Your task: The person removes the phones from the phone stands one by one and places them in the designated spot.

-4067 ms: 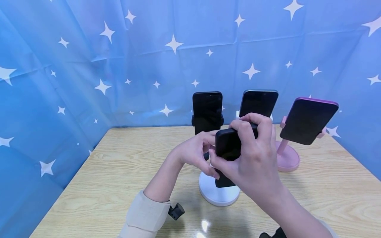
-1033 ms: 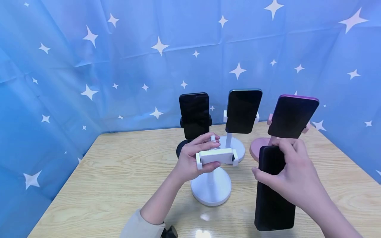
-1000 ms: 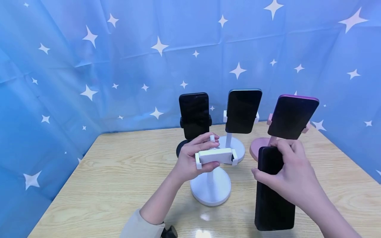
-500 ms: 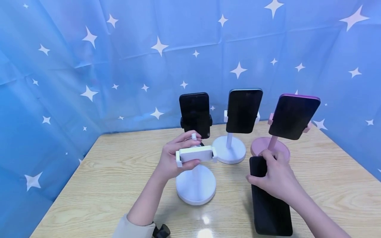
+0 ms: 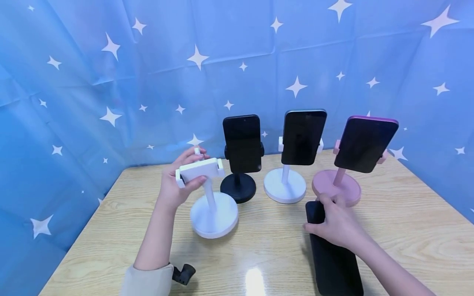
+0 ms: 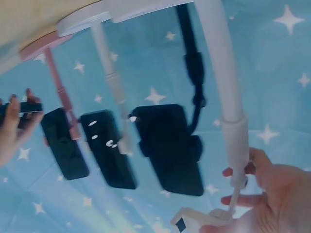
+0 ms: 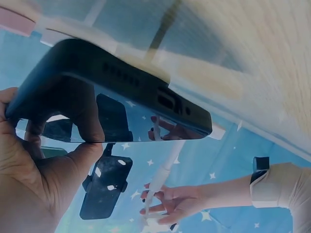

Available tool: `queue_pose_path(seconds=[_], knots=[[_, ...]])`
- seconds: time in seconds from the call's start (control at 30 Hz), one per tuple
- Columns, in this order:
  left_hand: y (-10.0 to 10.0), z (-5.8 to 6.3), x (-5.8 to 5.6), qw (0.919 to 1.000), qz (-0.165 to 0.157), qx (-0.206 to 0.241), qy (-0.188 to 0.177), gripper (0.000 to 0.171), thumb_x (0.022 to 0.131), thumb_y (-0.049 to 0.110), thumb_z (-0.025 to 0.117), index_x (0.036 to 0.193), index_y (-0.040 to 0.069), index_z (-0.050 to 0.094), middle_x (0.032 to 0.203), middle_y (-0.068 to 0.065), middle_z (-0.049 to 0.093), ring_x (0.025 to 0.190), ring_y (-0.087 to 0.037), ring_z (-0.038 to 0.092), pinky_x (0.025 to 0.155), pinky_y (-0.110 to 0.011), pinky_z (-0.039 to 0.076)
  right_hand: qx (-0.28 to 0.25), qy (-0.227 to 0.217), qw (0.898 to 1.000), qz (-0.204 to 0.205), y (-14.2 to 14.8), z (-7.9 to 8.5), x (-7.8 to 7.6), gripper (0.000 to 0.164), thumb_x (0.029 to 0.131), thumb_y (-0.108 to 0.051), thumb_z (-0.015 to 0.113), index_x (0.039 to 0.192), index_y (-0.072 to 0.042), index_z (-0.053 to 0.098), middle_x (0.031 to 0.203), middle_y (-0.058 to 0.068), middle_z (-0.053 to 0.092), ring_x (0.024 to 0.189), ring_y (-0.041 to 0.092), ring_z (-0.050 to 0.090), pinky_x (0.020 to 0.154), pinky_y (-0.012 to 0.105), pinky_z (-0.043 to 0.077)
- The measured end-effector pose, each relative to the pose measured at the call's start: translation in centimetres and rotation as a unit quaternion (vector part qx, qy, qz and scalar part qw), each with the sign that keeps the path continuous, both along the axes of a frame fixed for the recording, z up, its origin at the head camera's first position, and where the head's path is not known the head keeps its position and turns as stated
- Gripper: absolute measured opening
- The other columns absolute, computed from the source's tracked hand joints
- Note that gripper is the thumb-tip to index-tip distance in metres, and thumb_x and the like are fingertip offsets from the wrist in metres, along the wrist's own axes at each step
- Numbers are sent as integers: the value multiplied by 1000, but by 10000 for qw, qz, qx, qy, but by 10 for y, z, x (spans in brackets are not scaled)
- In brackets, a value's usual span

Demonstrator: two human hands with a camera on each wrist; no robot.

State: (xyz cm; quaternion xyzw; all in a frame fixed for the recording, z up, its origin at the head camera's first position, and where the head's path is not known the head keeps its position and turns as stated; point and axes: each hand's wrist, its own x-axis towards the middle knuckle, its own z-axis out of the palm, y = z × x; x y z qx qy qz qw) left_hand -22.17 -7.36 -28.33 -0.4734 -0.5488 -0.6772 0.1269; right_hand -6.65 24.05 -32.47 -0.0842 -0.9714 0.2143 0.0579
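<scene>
In the head view, my left hand (image 5: 171, 185) grips a white phone stand (image 5: 215, 213) by the top of its pole, just behind the clamp, which has no phone in it. The stand leans, with its round base low at the table. Farther right, my right hand (image 5: 338, 224) holds a black phone (image 5: 333, 263) near its far end, thumb on the left edge, close over the table. The right wrist view shows this phone (image 7: 121, 80) from its port end, with the thumb against the screen. Fingers curl round the pole (image 6: 226, 73) in the left wrist view.
Along the back of the wooden table (image 5: 155, 181) stand a black stand (image 5: 238, 189), another white stand (image 5: 285, 187) and a pink stand (image 5: 335, 187), each with a phone clamped upright. A blue star-patterned curtain (image 5: 163, 82) hangs behind.
The black phone has come away from the white stand's clamp. My left hand has carried that stand leftward, uncovering the black stand's base; my right hand has lowered the phone toward the table.
</scene>
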Motion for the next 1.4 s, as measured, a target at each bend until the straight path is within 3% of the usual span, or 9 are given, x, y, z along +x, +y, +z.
queue_pose_path(seconds=[0.23,0.4,0.53,0.77,0.87,1.03,1.2,1.3,1.4], knots=[[-15,-1,-23,9955,934,-86,-155,51,67,-15,66,104,20,70,110,6,62,107,-17,55,79,-23,46,-53,-176,9998,17,0,-4,-4,71,66,-37,76,115,6,48,100,31,43,70,31,50,60,44,45],[-20,-3,-37,9868,1540,-216,-448,46,67,-18,65,104,8,69,109,11,62,112,-15,52,79,-22,45,-62,-226,9997,39,2,-6,-6,72,65,-37,77,115,7,48,100,31,43,71,31,50,60,43,45],[-20,-4,-49,9827,1667,-349,-726,41,69,-17,67,106,-1,66,109,13,62,117,-15,48,81,-23,45,-63,-232,9997,30,2,-9,-6,71,65,-36,77,114,6,48,99,30,44,73,32,50,62,44,45],[-19,-6,-69,9804,1618,-484,-1010,40,71,-15,68,107,1,67,108,14,62,120,-13,45,84,-23,44,-59,-226,9997,31,1,-11,-8,67,65,-35,77,111,5,49,97,28,45,73,32,50,61,43,45],[-19,-6,-74,9811,1513,-533,-1084,40,71,-15,68,107,3,67,108,14,61,120,-13,45,85,-22,44,-82,-254,9996,37,1,-11,-8,69,65,-36,77,112,6,48,97,28,46,73,32,51,62,44,45],[-23,-8,-76,9867,1134,-389,-1096,49,72,-15,67,99,26,71,110,12,62,119,-13,46,85,-21,44,-127,-285,9995,24,0,-10,-10,70,65,-36,77,113,6,48,97,28,45,73,32,50,62,44,45],[-30,-17,-78,9939,101,212,-1078,37,74,-2,72,103,22,70,118,3,60,113,-15,52,87,-24,45,-94,-328,9994,56,0,-11,-12,72,65,-37,77,115,6,47,97,28,45,73,31,49,60,42,44],[-34,-22,-81,9885,-629,621,-1224,36,76,-1,71,107,17,69,122,-3,56,111,-19,55,91,-27,44,-83,-382,9992,79,0,-11,-12,74,65,-38,77,116,7,47,97,28,45,74,32,50,60,42,44],[-37,-26,-82,9810,-1082,777,-1412,38,77,-3,69,110,17,68,126,-4,54,114,-22,53,94,-29,42,-84,-440,9989,109,0,-12,-12,75,65,-39,77,116,7,47,99,29,45,76,33,50,63,44,45]])
